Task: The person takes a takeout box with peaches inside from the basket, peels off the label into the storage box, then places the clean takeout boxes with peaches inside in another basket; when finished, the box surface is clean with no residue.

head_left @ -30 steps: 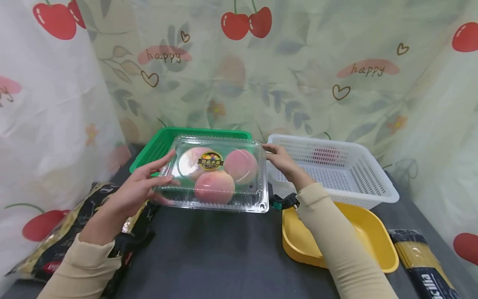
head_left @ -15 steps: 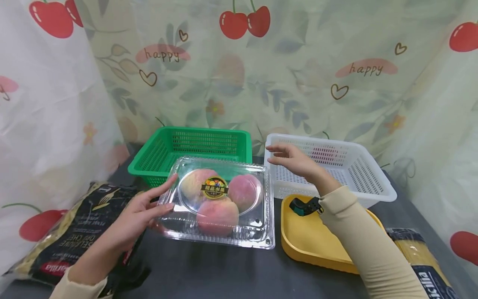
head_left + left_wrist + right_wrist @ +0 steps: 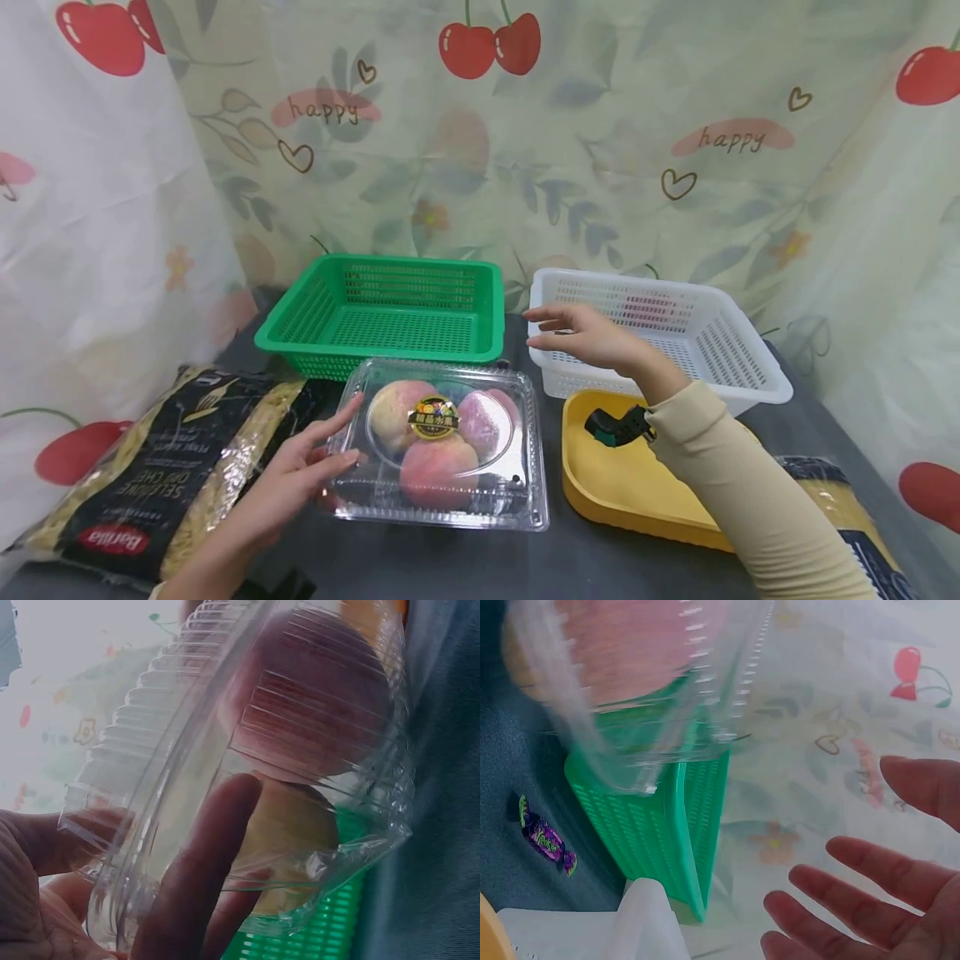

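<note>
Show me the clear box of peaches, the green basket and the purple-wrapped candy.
Clear box of peaches (image 3: 444,447): head view, near the middle of its lid.
Green basket (image 3: 405,330): head view, on its inside floor.
Purple-wrapped candy (image 3: 546,838): right wrist view, on the middle of its wrapper.

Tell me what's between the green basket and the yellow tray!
A purple wrapped candy lies on the dark table between them; the right wrist view shows it plainly.
</note>
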A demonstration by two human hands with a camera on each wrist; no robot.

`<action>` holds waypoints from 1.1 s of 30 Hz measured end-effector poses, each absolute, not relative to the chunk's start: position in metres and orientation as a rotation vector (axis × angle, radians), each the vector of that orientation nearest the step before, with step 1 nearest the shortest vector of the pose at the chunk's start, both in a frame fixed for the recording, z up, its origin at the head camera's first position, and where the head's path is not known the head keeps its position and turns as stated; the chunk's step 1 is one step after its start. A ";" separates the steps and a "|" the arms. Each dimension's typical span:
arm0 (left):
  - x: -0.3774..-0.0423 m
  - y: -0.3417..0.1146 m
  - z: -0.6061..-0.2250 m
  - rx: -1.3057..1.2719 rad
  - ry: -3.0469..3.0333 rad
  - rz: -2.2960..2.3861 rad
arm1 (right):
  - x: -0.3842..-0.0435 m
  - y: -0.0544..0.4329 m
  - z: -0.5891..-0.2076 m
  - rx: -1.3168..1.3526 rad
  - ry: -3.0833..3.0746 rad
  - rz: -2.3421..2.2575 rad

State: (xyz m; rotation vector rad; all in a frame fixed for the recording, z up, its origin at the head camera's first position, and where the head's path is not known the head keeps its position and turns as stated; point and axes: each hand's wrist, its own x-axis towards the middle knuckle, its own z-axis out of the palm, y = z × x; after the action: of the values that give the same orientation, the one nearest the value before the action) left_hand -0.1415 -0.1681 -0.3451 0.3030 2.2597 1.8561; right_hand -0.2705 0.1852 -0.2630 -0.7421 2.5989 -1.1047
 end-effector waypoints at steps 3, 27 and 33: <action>-0.142 -0.167 -0.350 0.285 2.254 1.849 | -0.270 0.183 -0.263 -0.763 2.583 -1.094; -0.149 -0.162 -0.375 0.271 2.026 1.794 | -0.268 0.120 -0.284 -0.973 2.301 -0.943; -0.150 -0.162 -0.374 0.272 2.054 1.766 | -0.268 0.103 -0.292 -1.019 2.267 -0.842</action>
State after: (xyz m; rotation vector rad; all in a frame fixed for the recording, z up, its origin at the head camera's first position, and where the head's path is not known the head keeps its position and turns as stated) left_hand -0.1497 -0.1617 -0.3740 0.2716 2.0538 1.7661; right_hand -0.2676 0.1031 -0.2923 -1.0191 2.2669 -0.8421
